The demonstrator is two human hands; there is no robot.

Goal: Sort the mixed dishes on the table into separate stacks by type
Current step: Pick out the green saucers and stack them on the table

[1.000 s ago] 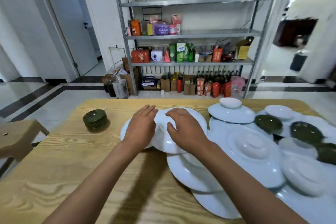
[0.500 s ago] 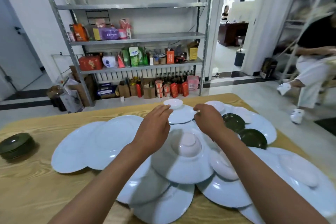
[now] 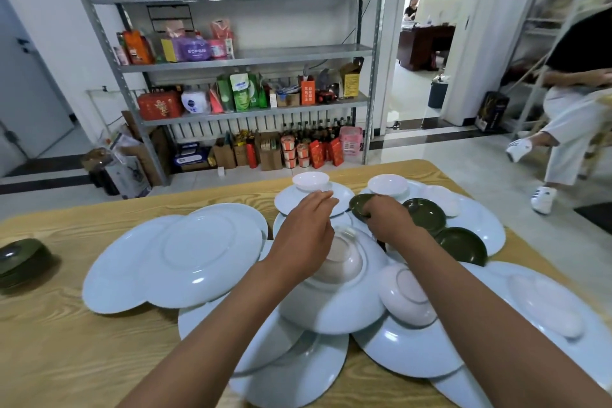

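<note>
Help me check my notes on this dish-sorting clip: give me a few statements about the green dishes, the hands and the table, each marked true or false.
1. The right hand grips a small green dish. True.
2. A stack of green dishes stands at the table's left edge, apart from the white plates. True.
3. The left hand holds a green dish. False: it hovers over an upturned white bowl; whether it touches it cannot be told.
4. All the green dishes are already in one stack. False: two more green dishes lie among the white plates on the right.
5. The table is glass. False: it shows light wood grain.
</note>
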